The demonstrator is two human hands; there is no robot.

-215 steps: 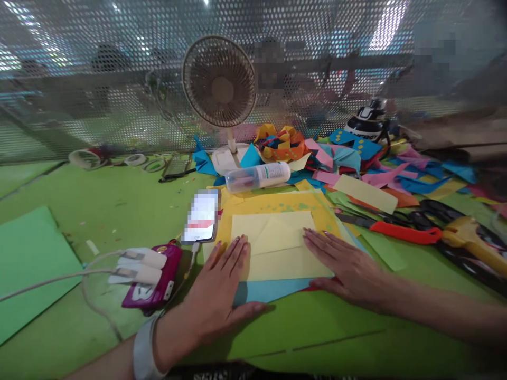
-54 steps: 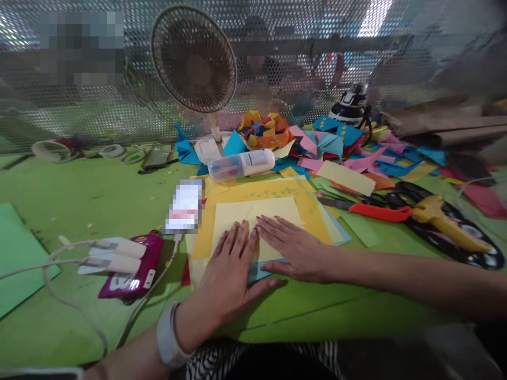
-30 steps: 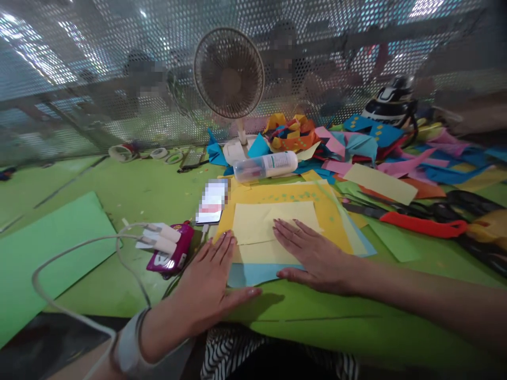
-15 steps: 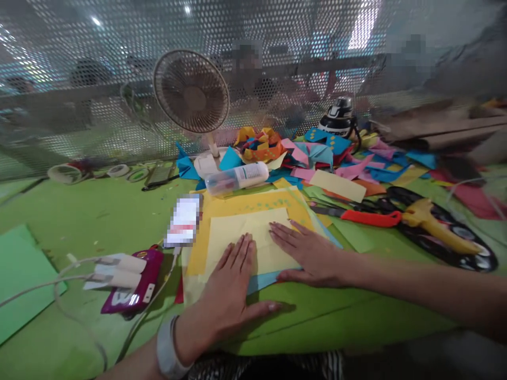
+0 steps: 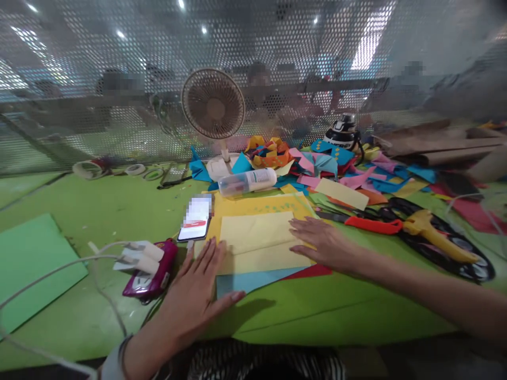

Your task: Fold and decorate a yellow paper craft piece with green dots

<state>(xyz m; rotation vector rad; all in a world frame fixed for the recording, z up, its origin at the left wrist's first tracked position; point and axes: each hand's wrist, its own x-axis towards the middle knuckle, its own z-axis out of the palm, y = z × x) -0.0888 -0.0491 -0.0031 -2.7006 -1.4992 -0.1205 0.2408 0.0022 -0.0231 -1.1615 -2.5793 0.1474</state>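
A pale yellow sheet of paper [image 5: 261, 237] with a crease running across it lies before me, on top of larger yellow paper [image 5: 237, 203]. Blue paper [image 5: 245, 281] and red paper [image 5: 312, 271] stick out below its near edge. My left hand [image 5: 198, 285], fingers stretched and thumb spread, is at the sheet's left side. At the right side is my right hand [image 5: 325, 243], its fingers extended over the sheet's edge. Neither hand grips anything. A lit phone [image 5: 195, 224] with a cable plugged in lies just beyond my left fingertips.
A purple power strip [image 5: 152, 282] with white plugs and cables sits left, near green paper [image 5: 35, 269]. Behind stand a small fan [image 5: 214, 105], a bottle [image 5: 249, 181] and folded coloured papers [image 5: 273, 153]. An orange-handled cutter [image 5: 374, 224] and a yellow glue gun [image 5: 439, 235] lie right.
Both hands have drawn apart toward the sheet's sides, the left one moving farthest. More of the creased pale yellow sheet and the blue and red papers shows. The camera view has shifted slightly.
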